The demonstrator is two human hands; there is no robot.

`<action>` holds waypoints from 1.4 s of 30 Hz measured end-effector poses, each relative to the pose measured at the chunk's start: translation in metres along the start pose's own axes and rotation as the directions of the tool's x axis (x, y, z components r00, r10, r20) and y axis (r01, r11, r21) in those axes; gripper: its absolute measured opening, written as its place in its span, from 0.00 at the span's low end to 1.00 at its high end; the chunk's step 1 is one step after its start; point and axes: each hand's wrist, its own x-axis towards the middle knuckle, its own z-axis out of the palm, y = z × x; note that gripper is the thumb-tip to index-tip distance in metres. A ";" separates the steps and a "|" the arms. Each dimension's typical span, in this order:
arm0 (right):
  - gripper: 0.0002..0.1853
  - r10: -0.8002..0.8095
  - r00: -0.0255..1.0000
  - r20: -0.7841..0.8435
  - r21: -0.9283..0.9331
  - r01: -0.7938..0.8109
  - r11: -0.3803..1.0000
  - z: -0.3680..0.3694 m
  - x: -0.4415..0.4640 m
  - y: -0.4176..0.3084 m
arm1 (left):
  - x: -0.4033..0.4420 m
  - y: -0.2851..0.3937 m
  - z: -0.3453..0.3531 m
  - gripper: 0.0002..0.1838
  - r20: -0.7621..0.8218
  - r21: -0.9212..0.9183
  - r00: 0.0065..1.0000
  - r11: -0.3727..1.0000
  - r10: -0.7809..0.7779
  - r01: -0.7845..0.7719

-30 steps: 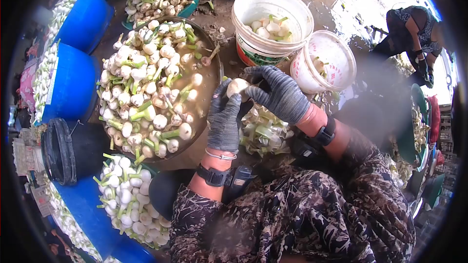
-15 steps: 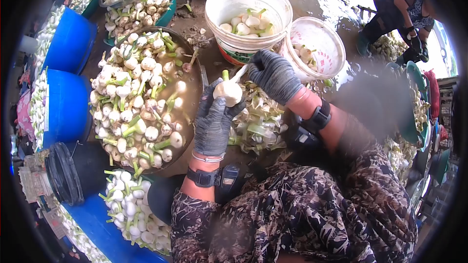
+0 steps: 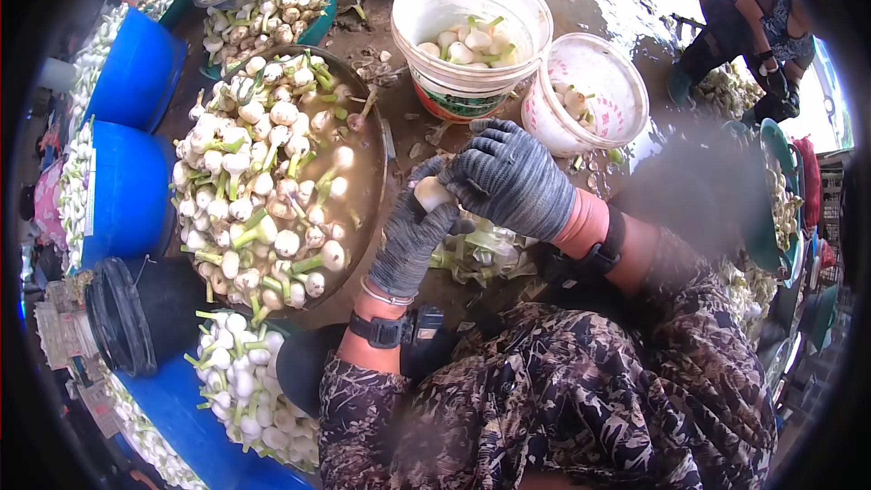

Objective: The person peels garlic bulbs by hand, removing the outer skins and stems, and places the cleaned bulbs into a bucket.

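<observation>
A whitish garlic bulb (image 3: 433,193) sits in the grip of my left hand (image 3: 406,240), which wears a grey glove. My right hand (image 3: 513,177), gloved the same way, is closed with its fingertips pressed to the bulb's right side and covers part of it. The stem of this bulb is hidden by my fingers. Below my hands lies a heap of pale peeled skins and leaves (image 3: 485,254). To the left stands a wide round basin (image 3: 376,163) of muddy water with many garlic bulbs (image 3: 263,141) in it.
Beyond my hands stand a white bucket (image 3: 408,23) and a tilted white tub (image 3: 626,91), both holding some peeled bulbs. Blue tubs (image 3: 127,186) and a black bucket (image 3: 113,318) line the left. Peeled bulbs (image 3: 249,381) are piled lower left. Another person (image 3: 758,32) bends over at the upper right.
My right hand has come in from the upper right, where it pulled a strip of skin, down onto the bulb. The bulb has turned, and its green stem no longer shows.
</observation>
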 end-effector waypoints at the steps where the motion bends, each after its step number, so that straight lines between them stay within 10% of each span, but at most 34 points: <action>1: 0.08 -0.002 1.000 0.002 0.003 0.002 1.000 0.002 -0.001 0.000 | -0.001 0.000 -0.001 0.33 -0.004 -0.001 1.000 1.000 0.001 -0.001; 4: 0.07 0.254 0.965 0.058 0.201 -0.261 0.944 0.006 -0.008 -0.004 | -0.001 -0.001 -0.003 0.34 0.052 0.129 0.999 0.992 -0.010 0.003; 6: 0.07 0.342 0.931 0.124 0.236 -0.363 0.902 0.018 -0.013 0.011 | 0.001 -0.007 -0.014 0.39 0.185 0.649 0.968 0.719 0.167 -0.248; 11: 0.09 0.350 0.925 0.148 0.620 -0.363 0.696 0.003 -0.014 0.001 | -0.001 0.001 -0.018 0.45 0.092 0.419 0.994 0.904 0.054 -0.088; 17: 0.06 0.107 0.989 0.100 0.123 -0.119 0.985 -0.003 -0.014 -0.004 | -0.001 -0.003 -0.021 0.42 0.114 0.575 0.993 0.817 -0.018 -0.051; 23: 0.11 0.488 0.792 0.365 0.357 -0.604 0.713 0.013 -0.010 0.012 | -0.005 0.001 -0.008 0.45 0.210 0.716 0.977 0.676 0.032 -0.176; 27: 0.18 0.381 0.847 0.370 0.702 -0.524 0.483 0.010 -0.016 0.009 | 0.002 0.007 -0.011 0.46 0.219 0.705 0.916 0.594 0.336 -0.387; 31: 0.15 0.332 0.887 0.321 0.311 -0.430 0.847 0.006 -0.018 0.001 | 0.006 -0.003 -0.021 0.41 0.225 0.603 0.902 0.674 0.369 -0.426; 33: 0.12 0.157 0.976 0.151 0.042 -0.165 0.985 0.008 -0.017 -0.002 | 0.007 -0.007 -0.018 0.34 -0.014 0.393 0.997 0.917 0.078 -0.066; 35: 0.10 0.140 0.988 0.063 0.074 -0.145 0.987 0.010 -0.017 -0.003 | 0.013 -0.015 -0.022 0.27 -0.009 0.325 1.000 0.945 0.028 -0.024; 37: 0.10 0.402 0.915 0.035 0.189 -0.401 0.897 0.021 -0.024 0.004 | 0.014 -0.002 -0.004 0.25 0.095 0.663 0.946 0.689 0.311 -0.293; 38: 0.11 0.511 0.857 0.066 0.298 -0.506 0.809 0.023 -0.023 0.010 | 0.008 -0.002 -0.002 0.28 0.022 0.719 0.968 0.669 0.250 -0.189; 42: 0.19 0.729 0.427 0.536 0.378 -0.893 0.245 0.021 -0.015 0.039 | 0.006 -0.006 -0.004 0.29 0.159 0.761 0.910 0.540 0.384 -0.360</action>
